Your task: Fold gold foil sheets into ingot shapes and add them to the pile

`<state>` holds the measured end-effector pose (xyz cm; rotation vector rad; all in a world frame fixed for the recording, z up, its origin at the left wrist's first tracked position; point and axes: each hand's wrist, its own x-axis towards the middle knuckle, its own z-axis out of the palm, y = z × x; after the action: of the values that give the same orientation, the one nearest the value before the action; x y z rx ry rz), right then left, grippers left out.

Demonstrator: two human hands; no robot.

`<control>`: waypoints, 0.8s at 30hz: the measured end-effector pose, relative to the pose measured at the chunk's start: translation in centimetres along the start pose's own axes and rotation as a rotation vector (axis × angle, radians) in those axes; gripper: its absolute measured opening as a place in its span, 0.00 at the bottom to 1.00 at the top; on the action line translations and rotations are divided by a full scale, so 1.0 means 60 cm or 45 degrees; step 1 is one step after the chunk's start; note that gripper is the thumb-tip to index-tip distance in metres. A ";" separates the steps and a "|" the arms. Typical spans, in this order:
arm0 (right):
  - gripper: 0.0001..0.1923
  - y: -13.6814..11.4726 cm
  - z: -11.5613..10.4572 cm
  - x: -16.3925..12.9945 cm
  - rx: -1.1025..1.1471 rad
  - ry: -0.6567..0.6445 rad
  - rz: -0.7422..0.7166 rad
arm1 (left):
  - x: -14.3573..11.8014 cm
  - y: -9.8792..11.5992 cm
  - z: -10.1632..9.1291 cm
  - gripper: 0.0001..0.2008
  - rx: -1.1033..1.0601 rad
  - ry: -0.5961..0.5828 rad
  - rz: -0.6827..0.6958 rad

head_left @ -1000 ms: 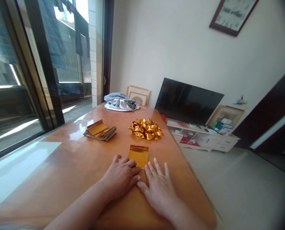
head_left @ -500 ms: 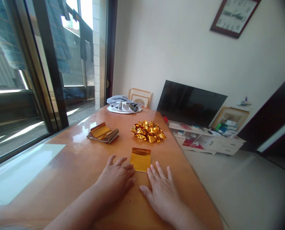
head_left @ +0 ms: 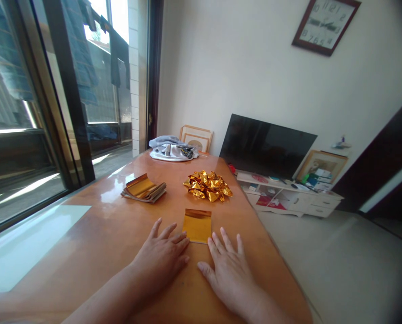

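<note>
Both of my hands lie flat and open, palms down, on the orange wooden table [head_left: 96, 234]. My left hand [head_left: 162, 256] rests with its fingers spread, fingertips just touching the near left corner of the gold foil sheet [head_left: 196, 225]. My right hand [head_left: 228, 270] sits just beside it, fingertips near the sheet's near right corner; neither hand grips anything. That sheet lies flat between and just beyond my fingers. Farther off, a stack of gold sheets [head_left: 143, 188] sits to the left, and a pile of crumpled gold foil [head_left: 207, 185] to the right. At the far end lies a bundle of cloth [head_left: 172, 148].
</note>
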<state>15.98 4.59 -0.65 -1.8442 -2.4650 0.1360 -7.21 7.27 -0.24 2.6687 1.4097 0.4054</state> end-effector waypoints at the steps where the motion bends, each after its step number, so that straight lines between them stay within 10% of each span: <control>1: 0.41 0.000 -0.001 0.000 0.001 0.000 -0.001 | -0.001 0.001 0.001 0.20 0.002 0.003 0.001; 17: 0.29 0.011 -0.021 0.006 0.067 -0.004 -0.002 | 0.000 0.012 -0.002 0.25 -0.040 0.018 -0.022; 24: 0.19 0.034 -0.032 0.032 0.195 0.247 0.075 | 0.002 0.018 -0.001 0.25 -0.068 0.010 -0.027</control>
<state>17.56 7.06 1.02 -1.7763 -2.2086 0.1372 -6.31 6.76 0.05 2.6107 1.4076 0.4458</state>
